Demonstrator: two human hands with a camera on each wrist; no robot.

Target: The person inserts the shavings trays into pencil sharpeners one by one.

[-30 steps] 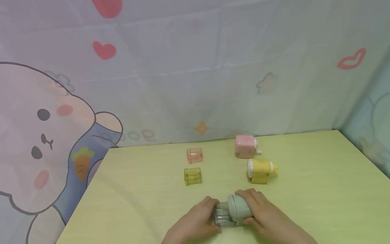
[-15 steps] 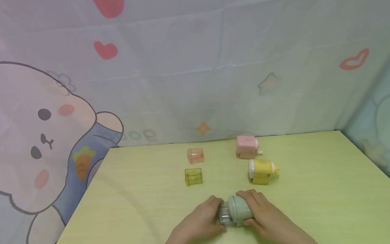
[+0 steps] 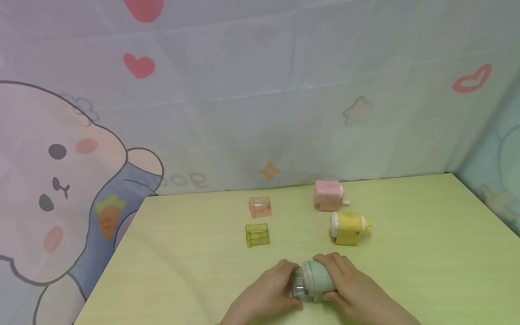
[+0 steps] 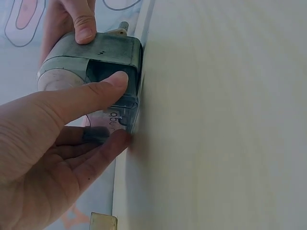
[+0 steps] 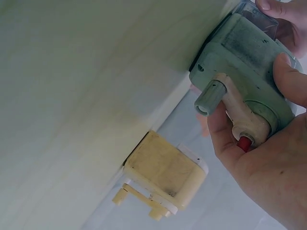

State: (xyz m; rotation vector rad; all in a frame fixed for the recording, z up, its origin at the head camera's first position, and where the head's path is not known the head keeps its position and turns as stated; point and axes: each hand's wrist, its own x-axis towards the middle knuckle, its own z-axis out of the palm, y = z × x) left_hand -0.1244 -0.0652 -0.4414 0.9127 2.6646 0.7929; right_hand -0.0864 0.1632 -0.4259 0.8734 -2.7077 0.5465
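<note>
A pale green crank pencil sharpener [image 3: 320,277] stands at the table's front middle. My right hand [image 3: 353,284] grips its body from the right, thumb in front and fingers over the top. My left hand [image 3: 268,291] pinches a clear shavings drawer [image 3: 299,289] between thumb and fingers. That drawer sits partly inside the sharpener's left side, its outer end still sticking out. In the left wrist view the dark drawer opening [image 4: 103,72] shows beside the thumb. The right wrist view shows the crank [image 5: 235,108] and a red tip at its hub.
Behind the hands, a yellow sharpener [image 3: 348,227] and a pink sharpener [image 3: 327,195] stand to the right. An olive see-through drawer [image 3: 257,234] and a pinkish see-through drawer [image 3: 260,206] lie to their left. A printed cloth [image 3: 227,113] hangs along the table's back edge.
My left hand has shifted right, pushing the clear drawer further into the green sharpener, so less of it shows. My right hand keeps its grip on the body, nearly still.
</note>
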